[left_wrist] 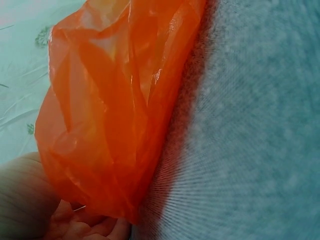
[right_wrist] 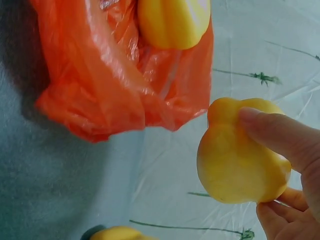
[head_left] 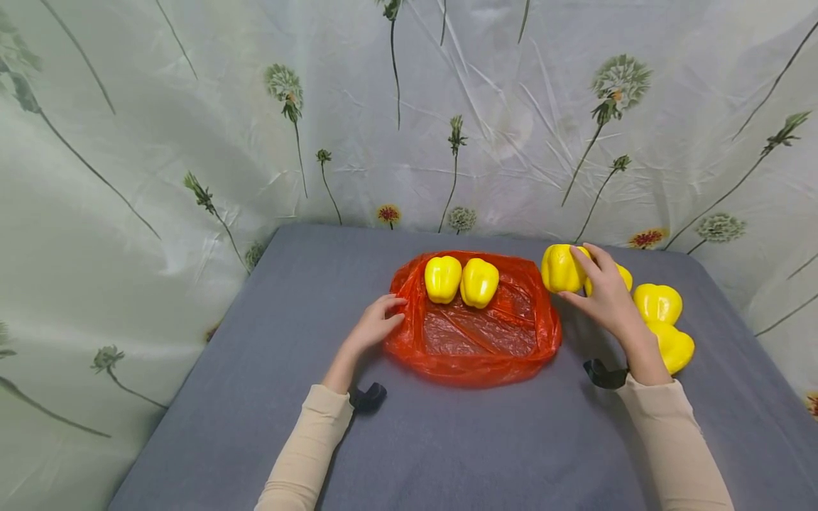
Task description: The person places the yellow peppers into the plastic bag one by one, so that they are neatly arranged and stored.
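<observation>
An open red plastic bag (head_left: 473, 369) lies on the grey surface, with two yellow bell peppers (head_left: 443, 279) in its far left part. My left hand (head_left: 373, 325) is at the bag's left side, thumb and fingers holding its edge; the fingertips are partly hidden by the film in the left wrist view. Just off the bag's right rim, my right hand (head_left: 606, 292) grips another yellow bell pepper (right_wrist: 240, 155) between thumb and fingers, raised above the surface. Behind that hand a yellow bell pepper (head_left: 625, 277) is partly covered.
Two more yellow bell peppers (head_left: 658, 304) sit to the right of the right forearm, one partly hidden by it. The grey-covered table (head_left: 255, 341) meets a pale curtain (head_left: 358, 106) printed with dandelions at its back and sides. Black straps (head_left: 369, 397) are on both wrists.
</observation>
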`<act>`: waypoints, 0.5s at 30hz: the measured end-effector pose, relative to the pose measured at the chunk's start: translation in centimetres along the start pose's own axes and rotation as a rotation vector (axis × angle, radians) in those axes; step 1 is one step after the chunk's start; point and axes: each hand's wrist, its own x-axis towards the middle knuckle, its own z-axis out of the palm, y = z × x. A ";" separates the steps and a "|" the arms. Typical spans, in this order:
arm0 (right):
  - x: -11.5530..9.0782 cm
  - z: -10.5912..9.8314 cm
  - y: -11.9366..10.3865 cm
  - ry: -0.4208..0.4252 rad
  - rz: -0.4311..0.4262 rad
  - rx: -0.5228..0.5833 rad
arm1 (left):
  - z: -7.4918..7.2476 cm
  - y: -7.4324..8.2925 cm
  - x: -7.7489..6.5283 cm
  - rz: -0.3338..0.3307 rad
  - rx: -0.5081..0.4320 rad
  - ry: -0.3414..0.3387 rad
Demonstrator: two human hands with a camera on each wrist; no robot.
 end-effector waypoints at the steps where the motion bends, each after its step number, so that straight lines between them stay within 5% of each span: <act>1: 0.0 0.0 -0.1 0.001 -0.010 0.000 | 0.0 0.0 0.0 0.001 0.001 0.002; 15: -0.6 1.6 -1.3 -0.050 -0.058 0.022 | 0.0 -0.1 0.0 0.009 0.003 0.004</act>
